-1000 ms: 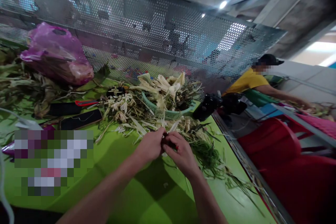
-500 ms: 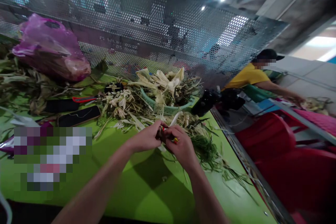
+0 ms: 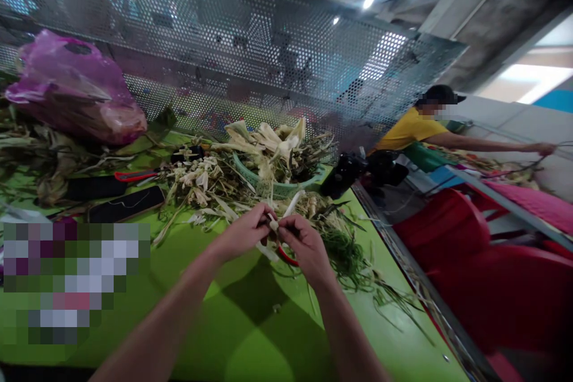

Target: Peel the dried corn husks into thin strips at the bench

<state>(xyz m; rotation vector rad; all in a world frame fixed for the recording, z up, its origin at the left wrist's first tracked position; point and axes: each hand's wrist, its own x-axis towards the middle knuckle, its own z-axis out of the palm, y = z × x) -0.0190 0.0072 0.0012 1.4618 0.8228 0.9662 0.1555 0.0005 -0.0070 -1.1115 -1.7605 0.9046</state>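
Green table point(image 3: 197, 328) | left hand point(image 3: 247, 231), right hand point(image 3: 308, 245) angled inward | fingers point(image 3: 290, 228) pinched together on pale piece point(image 3: 273, 225)

Left forearm point(image 3: 170, 298): bare, coming in from 7 o'clock and slanting toward 1 o'clock.
Left hand point(image 3: 244, 233): back upward, fingers bent toward 3 o'clock, closed in a pinch with the thumb.
Right forearm point(image 3: 351, 331): bare, coming in from 5 o'clock, steeper, pointing toward 11 o'clock.
Right hand point(image 3: 310, 246): fingers curled toward 10 o'clock, fingertips gathered.
Both hands: 2 sets of fingertips close together, wrists well apart.
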